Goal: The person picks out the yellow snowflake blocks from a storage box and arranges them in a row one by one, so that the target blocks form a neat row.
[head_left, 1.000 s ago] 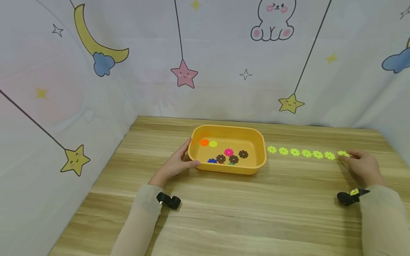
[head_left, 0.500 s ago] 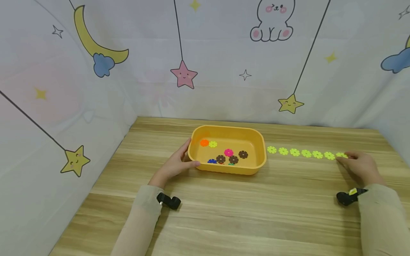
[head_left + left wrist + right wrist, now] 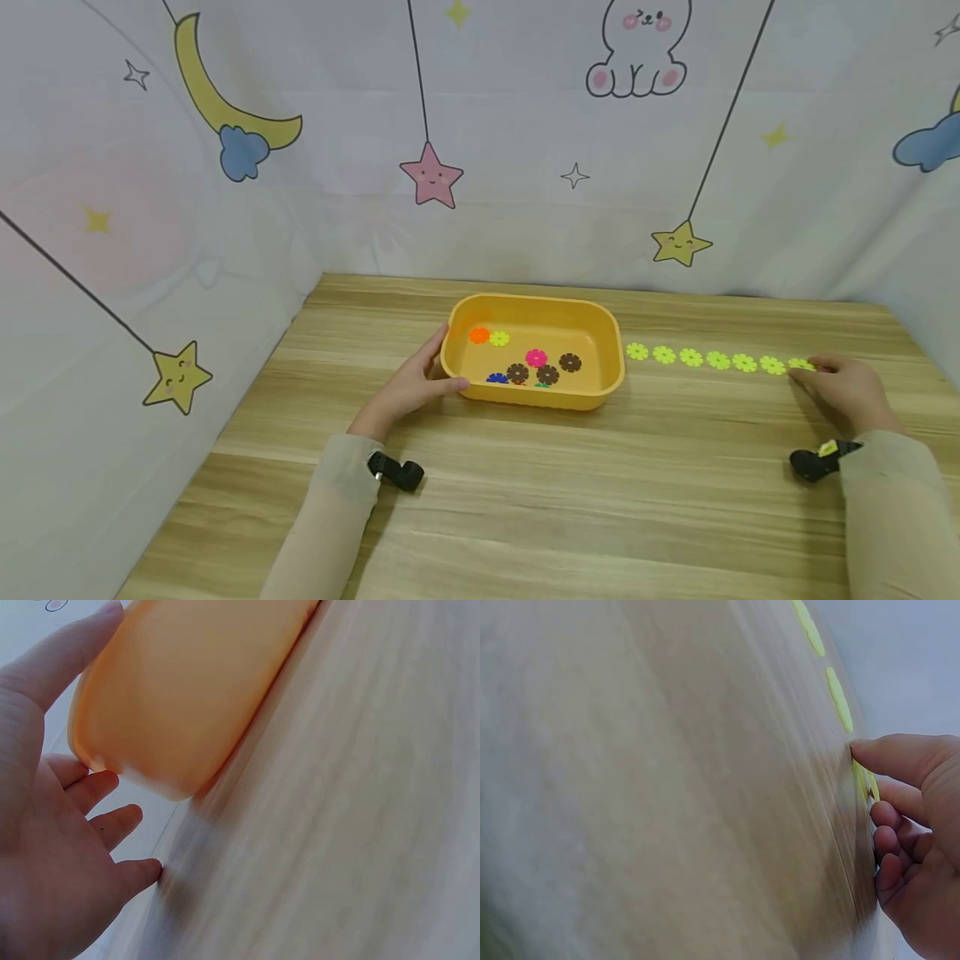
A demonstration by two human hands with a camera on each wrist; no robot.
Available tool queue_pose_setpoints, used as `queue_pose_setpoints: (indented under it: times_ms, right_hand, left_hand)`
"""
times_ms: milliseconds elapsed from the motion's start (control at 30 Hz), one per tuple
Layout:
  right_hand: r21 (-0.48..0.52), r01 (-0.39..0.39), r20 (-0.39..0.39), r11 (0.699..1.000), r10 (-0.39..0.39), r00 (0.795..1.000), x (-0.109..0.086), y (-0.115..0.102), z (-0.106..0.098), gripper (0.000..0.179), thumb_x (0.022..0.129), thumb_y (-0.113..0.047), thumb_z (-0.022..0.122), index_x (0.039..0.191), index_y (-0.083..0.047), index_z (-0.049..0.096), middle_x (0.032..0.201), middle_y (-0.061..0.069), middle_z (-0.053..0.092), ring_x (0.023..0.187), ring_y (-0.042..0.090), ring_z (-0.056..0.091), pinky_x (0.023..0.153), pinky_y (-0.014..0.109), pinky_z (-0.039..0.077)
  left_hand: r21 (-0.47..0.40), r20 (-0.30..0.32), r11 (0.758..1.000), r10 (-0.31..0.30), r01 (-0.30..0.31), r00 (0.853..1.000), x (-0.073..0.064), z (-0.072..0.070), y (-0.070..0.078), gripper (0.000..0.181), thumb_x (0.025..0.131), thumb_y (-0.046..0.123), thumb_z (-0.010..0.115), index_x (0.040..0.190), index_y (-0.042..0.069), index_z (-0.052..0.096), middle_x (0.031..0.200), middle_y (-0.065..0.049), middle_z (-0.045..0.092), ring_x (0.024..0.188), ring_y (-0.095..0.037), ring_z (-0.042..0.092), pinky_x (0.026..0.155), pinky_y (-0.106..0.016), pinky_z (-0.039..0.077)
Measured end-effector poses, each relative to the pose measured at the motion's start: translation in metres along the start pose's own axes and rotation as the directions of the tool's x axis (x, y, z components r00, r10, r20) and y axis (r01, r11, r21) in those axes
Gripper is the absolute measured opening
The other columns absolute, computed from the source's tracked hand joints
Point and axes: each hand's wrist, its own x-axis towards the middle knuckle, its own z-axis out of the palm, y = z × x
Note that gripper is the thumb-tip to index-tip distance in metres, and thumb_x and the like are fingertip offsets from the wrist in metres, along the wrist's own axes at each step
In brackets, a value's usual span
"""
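My left hand [image 3: 408, 385] holds the left end of a yellow-orange plastic basin [image 3: 537, 400], thumb at the near rim and fingers along the end wall. In the left wrist view the fingertips [image 3: 105, 784] meet its corner. To the right of the basin, several yellow-green snowflake discs [image 3: 717, 360] lie flat in a line. At the line's right end my right hand [image 3: 851, 387] pinches another yellow-green snowflake disc [image 3: 799, 363], partly hidden by the fingers. The right wrist view shows the thumb [image 3: 881, 756] down at the tabletop beside it.
Inside the basin lie an orange disc [image 3: 479, 335], a yellow disc [image 3: 498, 338], a pink disc [image 3: 536, 357], brown discs [image 3: 570, 362] and a blue disc [image 3: 497, 378]. The wooden table [image 3: 585, 500] ends at a printed cloth backdrop [image 3: 525, 233].
My right hand has moved slightly left, bringing its snowflake disc closer to the neighbouring one in the line. The left hand and the basin stay in place.
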Motion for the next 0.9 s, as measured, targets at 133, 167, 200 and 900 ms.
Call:
queue_pose_setpoints:
  times_ms: [133, 167, 200, 900]
  right_hand:
    - [-0.003, 0.004, 0.003, 1.000, -0.004, 1.000, 0.0006, 0.0011, 0.0001, 0.076, 0.098, -0.047, 0.045, 0.136, 0.018, 0.036, 0.136, 0.046, 0.028, 0.121, 0.062, 0.030, 0.096, 0.068, 0.032]
    - [-0.004, 0.005, 0.002, 1.000, -0.005, 1.000, 0.0008, 0.0014, 0.0002, 0.076, 0.098, -0.047, 0.045, 0.135, 0.018, 0.036, 0.136, 0.046, 0.029, 0.121, 0.062, 0.030, 0.096, 0.067, 0.032]
    - [-0.005, 0.004, 0.005, 1.000, -0.004, 1.000, 0.0009, 0.0017, 0.0001, 0.076, 0.098, -0.047, 0.045, 0.136, 0.018, 0.036, 0.136, 0.046, 0.029, 0.121, 0.062, 0.030, 0.096, 0.067, 0.033]
    - [0.133, -0.062, 0.033, 0.989, 0.058, 0.998, -0.0043, -0.0009, -0.0050, 0.086, 0.096, -0.057, 0.040, 0.146, 0.012, 0.025, 0.143, 0.044, 0.022, 0.129, 0.059, 0.024, 0.100, 0.067, 0.030]
  left_hand:
    - [-0.006, 0.002, 1.000, -0.001, 0.001, 1.000, -0.0002, 0.0003, -0.0009, 0.096, 0.086, 0.027, 0.074, 0.156, 0.026, 0.008, 0.162, 0.004, 0.006, 0.149, -0.023, 0.004, 0.119, -0.050, 0.009]
    - [-0.007, 0.002, 1.000, -0.002, 0.002, 1.000, -0.0002, 0.0003, -0.0011, 0.096, 0.086, 0.027, 0.074, 0.156, 0.026, 0.008, 0.162, 0.004, 0.006, 0.149, -0.023, 0.004, 0.119, -0.050, 0.009]
    - [-0.008, 0.001, 1.000, -0.004, 0.004, 1.000, -0.0004, 0.0003, -0.0010, 0.097, 0.086, 0.027, 0.074, 0.156, 0.026, 0.008, 0.162, 0.004, 0.006, 0.149, -0.023, 0.005, 0.119, -0.050, 0.009]
    - [0.024, -0.008, 0.999, -0.027, 0.027, 1.000, 0.0003, 0.0004, 0.0006, 0.098, 0.084, 0.032, 0.075, 0.156, 0.029, 0.009, 0.162, 0.005, 0.007, 0.149, -0.025, 0.006, 0.118, -0.052, 0.010]
